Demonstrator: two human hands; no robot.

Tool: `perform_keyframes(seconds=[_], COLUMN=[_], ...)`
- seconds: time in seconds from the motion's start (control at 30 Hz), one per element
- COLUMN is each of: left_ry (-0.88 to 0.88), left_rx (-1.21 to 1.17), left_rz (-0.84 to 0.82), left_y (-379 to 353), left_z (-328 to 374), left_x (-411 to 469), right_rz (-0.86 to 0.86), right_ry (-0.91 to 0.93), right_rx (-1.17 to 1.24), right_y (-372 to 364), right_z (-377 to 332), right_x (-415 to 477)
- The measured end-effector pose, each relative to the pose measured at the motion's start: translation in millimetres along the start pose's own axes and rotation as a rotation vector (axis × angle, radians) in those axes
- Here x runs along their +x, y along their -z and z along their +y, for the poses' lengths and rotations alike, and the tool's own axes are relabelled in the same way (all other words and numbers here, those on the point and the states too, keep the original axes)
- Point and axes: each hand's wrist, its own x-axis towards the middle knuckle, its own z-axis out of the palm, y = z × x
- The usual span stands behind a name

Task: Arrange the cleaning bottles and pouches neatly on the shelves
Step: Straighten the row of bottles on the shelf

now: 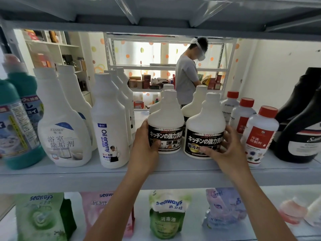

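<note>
The grey shelf board runs the whole width, and the black-labelled white bottle standing near its middle is the one I'd steer by. Well behind that bottle, past the shelf, a person in a grey shirt stands bent over another rack. Far to the bottle's right stand two big black jugs. Far to its left are two teal bottles, then a broad white bathroom-cleaner bottle, and just left of it a tall white Oil enemy bottle heading a row. Just beside it on the right stands its twin, same black label, the two nearly touching. Beyond the twin, three red-capped bottles run back in a slanting line. Below the bottle, on the lower level, a green seaways pouch stands upright. The left hand grasps the bottle, thumb across the label, fingers round its left side. The right hand grasps the twin from the right, thumb low on its front.
</note>
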Motion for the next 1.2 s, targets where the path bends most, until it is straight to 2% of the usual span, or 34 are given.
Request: perform_keyframes(seconds=[0.07,0.13,0.23,0.27,0.37,0.53,0.63,0.77,0.8,0.93,1.07,1.13,1.2], left_ry=[0.016,-0.005,-0.299,-0.383,-0.461,-0.381,-0.358,-0.312,-0.292,-0.245,-0.220,-0.218,-0.220], left_rx=[0.047,0.160,0.237,0.224,0.174,0.066,-0.019,-0.077,-0.097,-0.149,-0.193,-0.198,-0.198], left_rz=[0.019,0.115,0.380,0.413,0.301,0.124,0.102,0.145,0.147,0.115,0.085,0.084,0.085], left_y=[-3,-5,-10,-12,-19,-21,-15,-6,-4,0,2,2,2], left_z=[0,3,8,8,7,11,12,3,2,-2,-4,-3,-3], left_x=[0,-7,-23,-27,-38,-40,-36,-36,-36,-35,-34,-34,-34], right_rz=[-0.007,-0.026,-0.063,-0.072,-0.083,-0.108,-0.152,-0.368,-0.362,-0.062,0.165,0.238,0.216], right_ry=[0.005,0.011,0.023,0.022,0.026,0.042,0.061,0.012,0.007,0.008,0.160,0.205,0.173], right_rx=[-0.007,-0.005,0.038,0.051,0.060,0.027,0.051,0.124,0.131,0.064,-0.158,-0.223,-0.179], right_y=[0,-1,-3,-4,-11,-30,-41,-33,-30,-27,-38,-43,-47], right_z=[-2,-4,-7,-9,-14,-23,-25,-23,-24,-35,-47,-51,-52], right_x=[-1,-3,-10,-13,-23,-35,-39,-30,-24,12,56,77,95])
